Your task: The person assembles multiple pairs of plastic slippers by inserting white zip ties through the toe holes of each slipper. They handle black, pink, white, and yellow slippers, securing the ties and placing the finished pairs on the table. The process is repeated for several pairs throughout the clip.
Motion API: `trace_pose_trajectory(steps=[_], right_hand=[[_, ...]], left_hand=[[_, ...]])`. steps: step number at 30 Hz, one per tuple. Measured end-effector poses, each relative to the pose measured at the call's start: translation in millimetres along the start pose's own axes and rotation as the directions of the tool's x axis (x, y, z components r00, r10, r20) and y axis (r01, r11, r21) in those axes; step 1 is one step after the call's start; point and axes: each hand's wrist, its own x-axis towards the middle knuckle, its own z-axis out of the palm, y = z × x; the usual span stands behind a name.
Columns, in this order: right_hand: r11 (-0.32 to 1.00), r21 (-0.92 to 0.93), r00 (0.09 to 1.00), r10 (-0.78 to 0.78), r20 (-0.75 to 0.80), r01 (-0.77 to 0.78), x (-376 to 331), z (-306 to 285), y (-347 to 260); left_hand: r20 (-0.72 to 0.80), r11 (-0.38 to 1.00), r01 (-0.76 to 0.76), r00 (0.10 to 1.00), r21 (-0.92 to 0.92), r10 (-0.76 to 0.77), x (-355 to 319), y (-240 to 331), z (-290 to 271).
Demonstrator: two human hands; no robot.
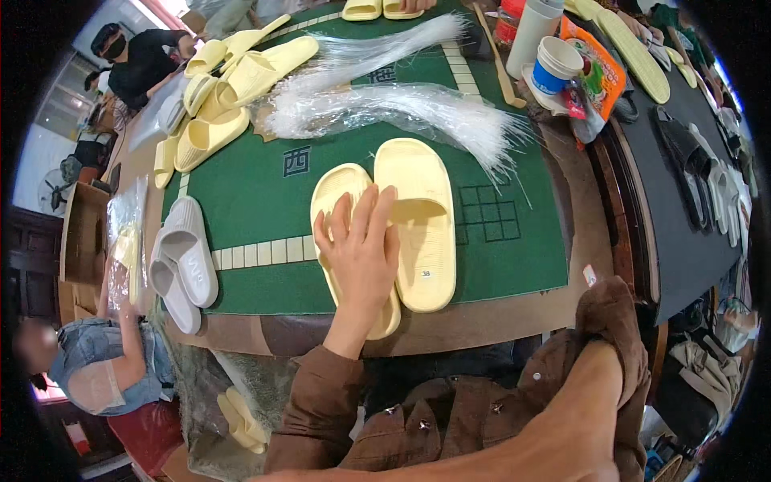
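Two pale yellow slippers lie side by side on a green mat (514, 265). My left hand (359, 253) rests over the left slipper (341, 178) with its fingers stretched and apart, hiding most of the strap. Just beside my thumb is the right slipper (415, 173), its sole facing up and a small white size sticker near the heel. My right forearm (562, 402) crosses the lower right of the view, below the table's edge. The right hand itself is out of the picture.
Bundles of clear plastic strands (385, 112) stretch across the mat. More yellow slippers (217, 132) and a grey pair (185, 249) lie to the left. A paper cup (556, 64) and an orange packet (593, 68) stand far right. Other people sit around the table.
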Motion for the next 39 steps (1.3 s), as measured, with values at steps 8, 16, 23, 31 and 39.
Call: trace_pose_trajectory(steps=[8,16,23,31,39], right_hand=[[0.999,-0.033,1.000,-0.016,-0.017,0.016,-6,-2,7],[0.577,-0.771,0.729,-0.400,-0.555,-0.270,-126,-19,-35],[0.376,-0.295,-0.241,-0.882,-0.405,-0.878,-424,-90,-131],[0.302,0.002,-0.281,-0.887,-0.366,-0.953,-525,-194,-214],[0.286,0.330,-0.404,-0.830,-0.383,-0.900,-498,-198,-236]], left_hand=[[-0.039,0.999,-0.027,0.999,-0.043,0.025,6,9,15],[-0.037,1.000,-0.029,0.999,0.006,0.029,5,6,7],[0.011,0.999,-0.024,1.000,0.035,0.023,6,19,-2],[0.023,0.998,0.002,1.000,0.057,-0.003,5,20,0],[0.010,0.999,0.006,1.000,0.042,-0.007,7,21,0]])
